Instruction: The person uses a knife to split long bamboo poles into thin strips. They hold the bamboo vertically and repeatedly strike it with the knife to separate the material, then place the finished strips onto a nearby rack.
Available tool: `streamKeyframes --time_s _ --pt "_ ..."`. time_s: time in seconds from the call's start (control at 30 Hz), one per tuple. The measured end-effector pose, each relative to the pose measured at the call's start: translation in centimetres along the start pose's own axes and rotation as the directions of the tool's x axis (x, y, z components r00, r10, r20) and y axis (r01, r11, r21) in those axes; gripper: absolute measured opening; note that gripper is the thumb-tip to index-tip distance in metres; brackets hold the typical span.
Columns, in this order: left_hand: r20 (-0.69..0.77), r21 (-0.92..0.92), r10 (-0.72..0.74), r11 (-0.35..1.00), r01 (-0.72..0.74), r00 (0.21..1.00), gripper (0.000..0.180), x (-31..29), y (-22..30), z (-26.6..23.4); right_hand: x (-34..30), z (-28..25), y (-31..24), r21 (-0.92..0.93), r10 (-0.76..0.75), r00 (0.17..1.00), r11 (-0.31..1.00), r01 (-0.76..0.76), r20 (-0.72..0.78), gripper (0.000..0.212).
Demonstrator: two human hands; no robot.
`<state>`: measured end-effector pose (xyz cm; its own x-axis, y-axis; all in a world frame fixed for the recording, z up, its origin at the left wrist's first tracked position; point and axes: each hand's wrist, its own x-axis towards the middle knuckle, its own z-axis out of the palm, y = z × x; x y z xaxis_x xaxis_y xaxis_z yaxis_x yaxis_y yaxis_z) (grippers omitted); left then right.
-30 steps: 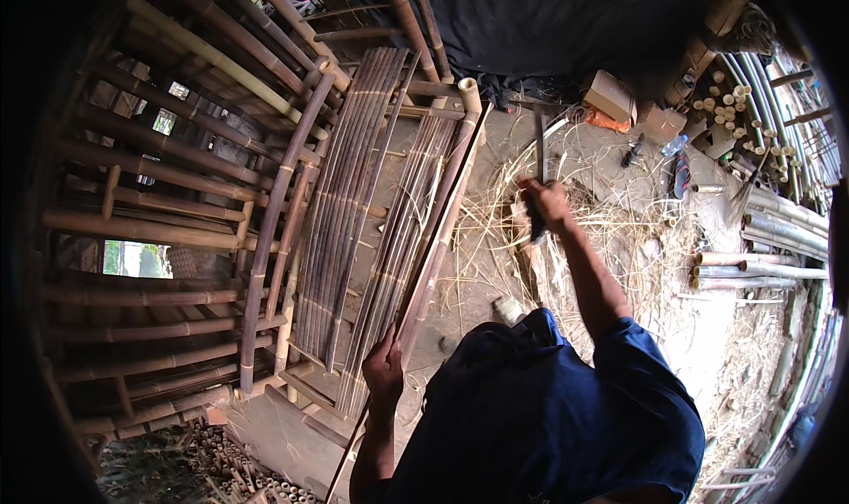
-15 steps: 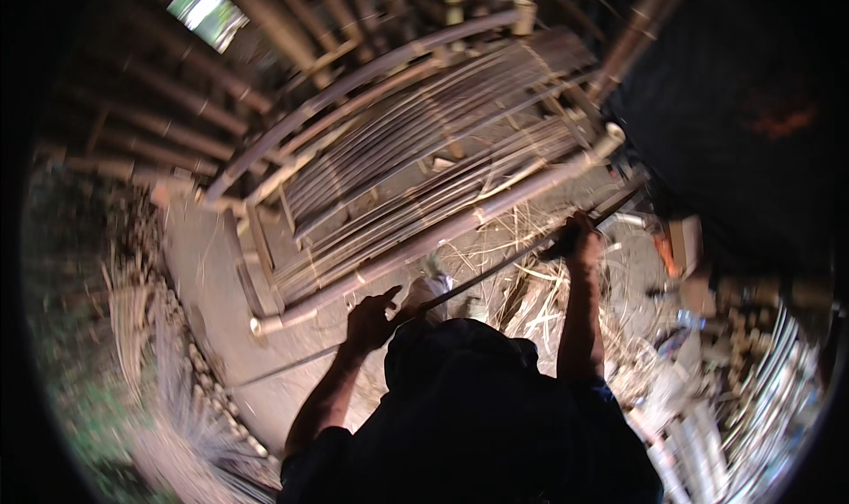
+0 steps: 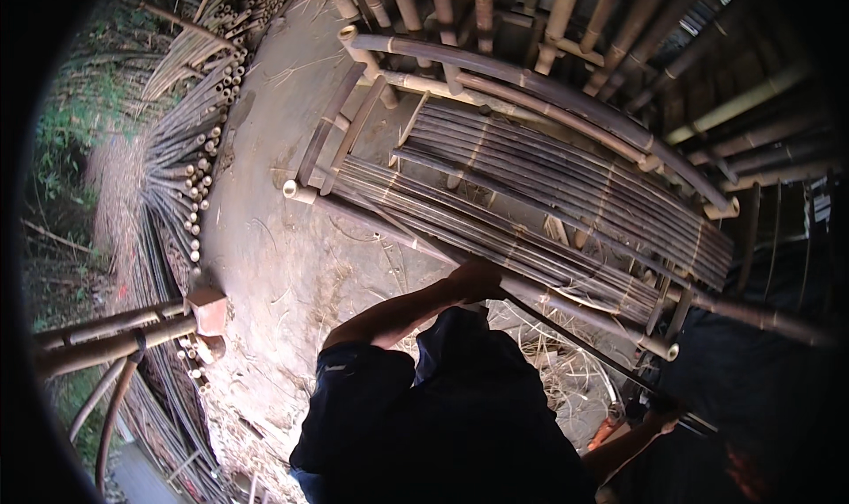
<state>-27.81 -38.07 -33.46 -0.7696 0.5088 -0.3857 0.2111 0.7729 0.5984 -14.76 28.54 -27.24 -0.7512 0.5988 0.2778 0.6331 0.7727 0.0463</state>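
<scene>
A long, thin dark bamboo strip (image 3: 579, 338) slants down to the right across my front, along the near side of a bamboo bench (image 3: 531, 186). My left hand (image 3: 476, 281) is closed round the strip beside the bench's front rail. At the lower right, my right hand (image 3: 661, 418) grips the strip near its end, partly lost in shadow. Beyond my left hand, the strip's other part runs up-left over the slatted seat's edge. The bench has rows of narrow brown slats, a thick rounded front rail and a curved back rail.
Bundles of bamboo poles (image 3: 177, 177) lie along the left, by green plants. A bamboo frame with a reddish block (image 3: 207, 313) juts in at lower left. Upright bamboo poles (image 3: 482, 13) line the far side. Shavings (image 3: 566, 371) litter the floor below the bench.
The view has swung round to the left. My right hand has moved outward to the lower right with the strip. My left hand, its fingers partly spread before, is now closed on the strip.
</scene>
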Motion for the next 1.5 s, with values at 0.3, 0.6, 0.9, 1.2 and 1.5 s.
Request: streamKeyframes --time_s 0.3,0.6,0.9,1.2,1.5 --pt "-0.039 0.047 -0.09 0.995 0.092 0.995 0.044 13.3 -3.8 -2.4 11.7 0.9 -8.8 0.058 -0.172 0.983 0.983 0.176 -0.067 0.043" --pt "-0.2 0.149 -0.279 0.939 0.311 0.939 0.048 19.4 -7.3 2.4 18.0 5.3 -16.1 0.757 -0.222 0.97 0.649 0.075 0.094 0.015" --pt "-0.217 0.079 -0.302 0.943 0.325 0.928 0.037 23.3 -6.6 -0.5 21.4 5.9 -20.0 0.854 -0.066 0.899 0.351 -0.384 0.432 0.026" --pt "-0.149 -0.021 -0.297 0.954 0.298 0.943 0.035 25.6 -8.6 -0.4 22.5 7.5 -19.1 0.856 -0.144 0.916 0.433 -0.281 0.374 0.026" --pt "-0.2 0.086 -0.29 0.946 0.312 0.936 0.06 18.6 -7.4 -9.5 22.9 3.8 -24.3 0.509 -0.444 0.895 0.76 0.403 -0.046 0.018"
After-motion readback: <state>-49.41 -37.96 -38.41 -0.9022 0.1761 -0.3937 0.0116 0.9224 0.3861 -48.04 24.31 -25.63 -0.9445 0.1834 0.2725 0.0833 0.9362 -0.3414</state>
